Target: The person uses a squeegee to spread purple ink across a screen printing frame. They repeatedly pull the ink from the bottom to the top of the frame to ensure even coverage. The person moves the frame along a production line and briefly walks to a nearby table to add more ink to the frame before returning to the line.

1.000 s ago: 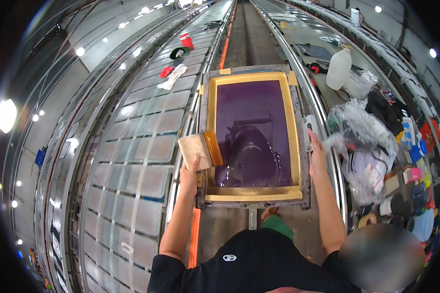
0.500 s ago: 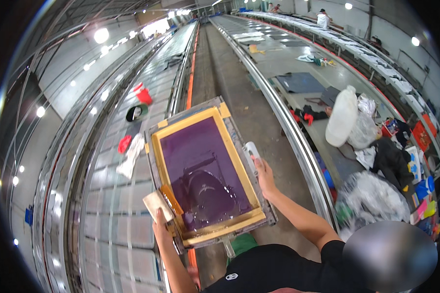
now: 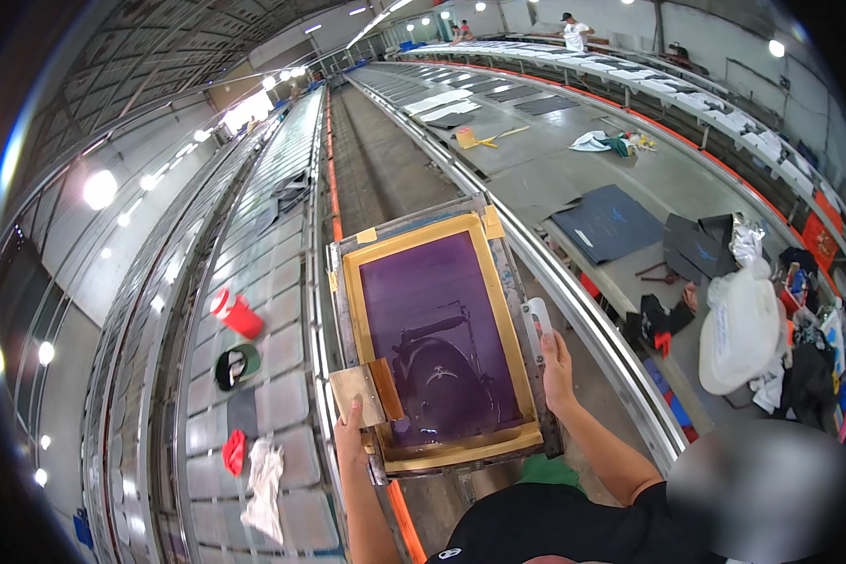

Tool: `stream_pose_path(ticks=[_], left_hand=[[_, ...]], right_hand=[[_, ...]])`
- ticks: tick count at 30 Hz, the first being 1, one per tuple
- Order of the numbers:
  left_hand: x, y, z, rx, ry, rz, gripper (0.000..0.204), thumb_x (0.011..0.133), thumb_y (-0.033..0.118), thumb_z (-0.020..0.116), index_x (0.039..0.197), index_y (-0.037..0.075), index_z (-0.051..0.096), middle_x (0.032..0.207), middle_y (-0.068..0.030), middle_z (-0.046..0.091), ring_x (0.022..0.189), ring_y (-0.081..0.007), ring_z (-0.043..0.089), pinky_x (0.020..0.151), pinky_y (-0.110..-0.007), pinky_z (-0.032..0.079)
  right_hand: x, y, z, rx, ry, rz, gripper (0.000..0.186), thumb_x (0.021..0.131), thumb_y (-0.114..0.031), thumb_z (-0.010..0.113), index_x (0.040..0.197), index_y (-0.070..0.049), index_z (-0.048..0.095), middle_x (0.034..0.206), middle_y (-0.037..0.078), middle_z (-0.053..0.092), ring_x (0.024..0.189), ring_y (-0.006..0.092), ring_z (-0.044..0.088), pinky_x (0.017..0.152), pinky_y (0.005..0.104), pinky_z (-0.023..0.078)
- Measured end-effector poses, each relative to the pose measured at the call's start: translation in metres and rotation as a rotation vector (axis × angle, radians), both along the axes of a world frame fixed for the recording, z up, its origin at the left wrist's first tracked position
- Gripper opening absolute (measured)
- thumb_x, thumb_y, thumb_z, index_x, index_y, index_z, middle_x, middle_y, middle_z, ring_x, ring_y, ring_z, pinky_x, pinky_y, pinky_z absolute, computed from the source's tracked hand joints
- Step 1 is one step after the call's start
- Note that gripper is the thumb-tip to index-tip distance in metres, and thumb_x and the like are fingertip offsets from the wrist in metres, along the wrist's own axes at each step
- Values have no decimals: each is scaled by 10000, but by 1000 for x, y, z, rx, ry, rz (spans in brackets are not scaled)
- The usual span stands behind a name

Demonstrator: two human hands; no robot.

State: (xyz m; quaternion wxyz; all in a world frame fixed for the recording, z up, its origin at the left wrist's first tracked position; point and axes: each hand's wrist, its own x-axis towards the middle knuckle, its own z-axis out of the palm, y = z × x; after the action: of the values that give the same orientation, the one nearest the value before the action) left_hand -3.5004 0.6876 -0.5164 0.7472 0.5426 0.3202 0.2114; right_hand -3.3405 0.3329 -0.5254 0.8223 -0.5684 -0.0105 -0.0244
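Long tables (image 3: 512,179) flank aisle (image 3: 381,146); left hand (image 3: 351,437) pinching squeegee (image 3: 356,397), right hand (image 3: 558,378) gripping white handle (image 3: 536,320) at frame (image 3: 511,343).

A single fisheye camera on the person's head looks down and forward along an aisle (image 3: 385,150), which runs off toward the upper left. Close below the lens are the left hand (image 3: 351,434), right hand (image 3: 558,371) and frame (image 3: 465,451); the shirt (image 3: 536,522) is nearest, at the lower edge. Long tables (image 3: 508,160) bend toward the dark round rim.
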Motion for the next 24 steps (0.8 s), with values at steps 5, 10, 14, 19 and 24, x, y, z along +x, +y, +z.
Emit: stream_pose_path(ticks=[5,10,14,19,24], left_hand=[[169,49,-15,7,27,-22,514,948,361,746,1261,-33,641,1093,-96,705,944,-210,692,795,-368,572],[282,109,-53,-60,37,107,509,946,373,749,1240,-30,649,1094,-94,704,937,-217,688,781,-369,564],[332,150,-71,-100,-50,123,582,947,405,743,1304,-34,602,1148,-113,692,1000,-235,683,833,-400,564],[434,222,-101,-160,-23,251,603,957,387,725,1349,-43,567,1198,-145,671,1068,-282,671,883,-422,561],[603,327,-85,-106,14,196,601,944,371,742,1345,-43,572,1162,-122,681,970,-246,689,859,-390,562]], right_hand=[[158,58,-24,-70,-112,-45,416,1100,-310,504,1371,-4,586,1321,62,617,1219,143,522,1079,281,363],[308,139,-38,-124,-46,37,404,1103,-346,499,1293,-15,633,1180,29,639,1088,111,529,994,267,389],[408,193,-55,-239,-41,175,410,1101,-378,500,1220,-22,666,1065,-2,615,999,91,501,924,248,387],[546,296,-76,-311,-29,253,392,1090,-390,515,1170,-51,696,838,-63,472,776,62,401,704,235,335],[695,384,-69,-219,-37,227,394,1092,-395,520,1177,-49,687,926,-54,511,898,67,436,828,234,355]])
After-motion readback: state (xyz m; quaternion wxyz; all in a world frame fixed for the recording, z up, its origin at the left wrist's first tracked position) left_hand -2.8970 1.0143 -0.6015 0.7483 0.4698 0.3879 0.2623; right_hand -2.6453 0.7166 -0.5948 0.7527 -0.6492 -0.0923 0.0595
